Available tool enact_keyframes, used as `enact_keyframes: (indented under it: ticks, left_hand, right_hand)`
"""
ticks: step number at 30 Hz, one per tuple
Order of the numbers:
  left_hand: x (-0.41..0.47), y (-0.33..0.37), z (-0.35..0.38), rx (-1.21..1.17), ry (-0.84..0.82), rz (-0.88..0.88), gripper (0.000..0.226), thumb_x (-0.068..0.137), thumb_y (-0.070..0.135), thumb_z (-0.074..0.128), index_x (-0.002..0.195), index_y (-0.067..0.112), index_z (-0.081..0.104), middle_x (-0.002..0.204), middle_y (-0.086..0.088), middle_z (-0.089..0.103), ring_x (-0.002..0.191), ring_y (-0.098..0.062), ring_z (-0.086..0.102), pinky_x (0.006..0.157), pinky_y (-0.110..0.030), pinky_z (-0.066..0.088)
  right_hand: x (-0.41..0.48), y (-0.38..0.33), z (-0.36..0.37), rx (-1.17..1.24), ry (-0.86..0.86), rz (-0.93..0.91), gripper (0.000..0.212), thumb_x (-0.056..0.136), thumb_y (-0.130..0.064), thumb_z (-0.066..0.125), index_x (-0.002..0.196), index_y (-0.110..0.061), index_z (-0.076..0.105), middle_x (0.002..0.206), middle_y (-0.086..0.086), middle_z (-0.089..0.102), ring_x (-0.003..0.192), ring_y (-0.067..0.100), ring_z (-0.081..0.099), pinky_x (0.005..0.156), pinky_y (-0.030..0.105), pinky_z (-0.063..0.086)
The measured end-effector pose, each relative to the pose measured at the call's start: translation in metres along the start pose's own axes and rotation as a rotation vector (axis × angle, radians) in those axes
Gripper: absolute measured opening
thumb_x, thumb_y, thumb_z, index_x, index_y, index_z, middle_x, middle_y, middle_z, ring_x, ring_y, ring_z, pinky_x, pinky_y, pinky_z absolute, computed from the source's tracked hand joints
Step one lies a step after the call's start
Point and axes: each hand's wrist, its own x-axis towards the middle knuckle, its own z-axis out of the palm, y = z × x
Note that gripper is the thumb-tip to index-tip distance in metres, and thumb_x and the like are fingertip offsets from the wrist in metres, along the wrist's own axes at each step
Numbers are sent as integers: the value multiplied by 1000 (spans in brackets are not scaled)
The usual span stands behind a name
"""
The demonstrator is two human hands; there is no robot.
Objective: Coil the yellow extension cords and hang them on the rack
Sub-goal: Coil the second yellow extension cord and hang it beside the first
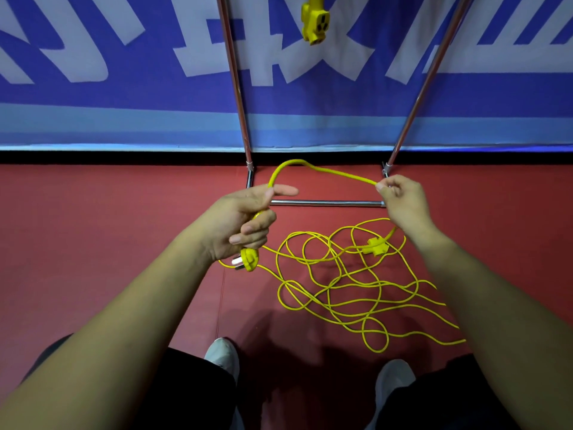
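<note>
Head view: at centre-left, the left hand (pixel 245 218) has its fingers (pixel 257 226) curled round the yellow cord (pixel 313 166) just above its plug (pixel 249 259). The right hand (pixel 403 203) pinches the same cord, which arcs between them. The rest lies tangled on the red floor (pixel 93 243), lower right. The next loops are probably best drawn evenly into the left hand, shaking kinks loose. Count: two hands, one plug, one socket block (pixel 375 246) on the floor, one hanging socket (pixel 315 23) at top centre, and one rack (pixel 325 203) with two uprights.
</note>
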Motion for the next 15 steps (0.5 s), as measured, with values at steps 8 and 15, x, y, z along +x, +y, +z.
enact_keyframes:
  ticks: [8, 15]
  left_hand:
    - [-1, 16, -10, -81, 144, 323, 28, 97, 23, 34, 97, 10, 59, 45, 1, 41, 27, -7, 33, 40, -23, 8]
    - [1, 21, -8, -169, 277, 386, 40, 103, 34, 29, 95, 13, 62, 46, 6, 45, 54, -11, 59, 53, -19, 42]
  right_hand:
    - [-3, 14, 4, 2, -143, 140, 31, 93, -28, 60, 72, -5, 60, 57, 8, 58, 42, 6, 56, 52, 23, 44]
    - [-10, 25, 7, -101, -354, 93, 24, 96, -8, 50, 74, -16, 57, 75, 8, 62, 69, 20, 56, 64, 28, 46]
